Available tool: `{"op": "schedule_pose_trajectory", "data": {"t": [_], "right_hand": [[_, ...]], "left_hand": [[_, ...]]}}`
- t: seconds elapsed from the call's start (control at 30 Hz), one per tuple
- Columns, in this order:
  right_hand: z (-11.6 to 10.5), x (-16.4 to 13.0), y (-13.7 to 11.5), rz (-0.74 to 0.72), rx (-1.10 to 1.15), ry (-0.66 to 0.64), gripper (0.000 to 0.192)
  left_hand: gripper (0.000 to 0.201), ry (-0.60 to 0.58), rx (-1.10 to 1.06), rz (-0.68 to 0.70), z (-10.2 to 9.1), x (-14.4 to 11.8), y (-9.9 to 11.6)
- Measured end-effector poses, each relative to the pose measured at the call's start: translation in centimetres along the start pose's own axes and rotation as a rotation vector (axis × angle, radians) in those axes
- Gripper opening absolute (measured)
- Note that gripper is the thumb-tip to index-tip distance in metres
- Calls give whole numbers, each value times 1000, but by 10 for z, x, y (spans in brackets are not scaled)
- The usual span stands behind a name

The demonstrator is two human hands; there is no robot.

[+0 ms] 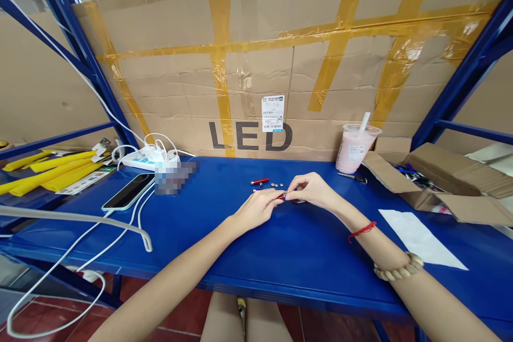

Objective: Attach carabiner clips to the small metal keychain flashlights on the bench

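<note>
Blue-painted metal uprights (90, 59) rise at both ends of the bench (280, 264), and a taped cardboard panel (180, 96) lettered LED stands along its back edge. Toward the rear left corner lie yellow tubes (64, 163), a white power strip (138, 160) with plugs and cables, and a phone (129, 192); a white charging cable (60, 264) loops down past the front edge on that side. Near the back edge, right of the middle, stands a plastic cup (355, 149) of pink drink with a straw, a small dark metal item just in front of it. An open cardboard box (430, 184) takes up the rear right, its flaps spread, and a white paper sheet (420, 238) lies in front of it, close to the right forearm. Just beyond the hands rest a red cylinder (260, 181) and several small round discs (277, 185). Between the two hands, around mid-bench, is a small red object (281, 196): the left hand (256, 209) pinches it, and the right hand (310, 191) has thumb and forefinger together at its right end, though whether they grip it cannot be told. Blue bench top stretches between the forearms to the front edge.
</note>
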State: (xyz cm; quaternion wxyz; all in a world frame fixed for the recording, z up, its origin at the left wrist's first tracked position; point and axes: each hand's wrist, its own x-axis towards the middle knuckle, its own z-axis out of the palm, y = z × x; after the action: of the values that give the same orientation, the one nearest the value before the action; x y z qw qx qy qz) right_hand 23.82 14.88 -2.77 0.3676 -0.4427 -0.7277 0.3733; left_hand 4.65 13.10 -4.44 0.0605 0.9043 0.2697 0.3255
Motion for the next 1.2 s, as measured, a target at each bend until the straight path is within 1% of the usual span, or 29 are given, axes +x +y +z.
{"op": "schedule_pose_trajectory", "data": {"t": [0.17,0.3,0.43,0.6,0.77,0.97,1.2], "right_hand": [[4,-1,-1,13,8,-4,29],[11,-1,-2,46,33,9,29],[15,0,2,83,51,7,32],[17,1,5,97,47,49,37],[18,2,3,74,39,93,39],[16,3,3,28,21,65,39],[10,4,1,34,-65,80,51]], "left_hand": [[21,32,23,17,4,-1,-1],[24,50,70,34,7,-3,-7],[26,66,108,59,10,-4,-14],[28,99,120,77,6,-3,-16],[26,120,127,28,4,0,-17],[22,121,160,-58,4,3,-17],[20,109,127,-135,-1,6,-12]]}}
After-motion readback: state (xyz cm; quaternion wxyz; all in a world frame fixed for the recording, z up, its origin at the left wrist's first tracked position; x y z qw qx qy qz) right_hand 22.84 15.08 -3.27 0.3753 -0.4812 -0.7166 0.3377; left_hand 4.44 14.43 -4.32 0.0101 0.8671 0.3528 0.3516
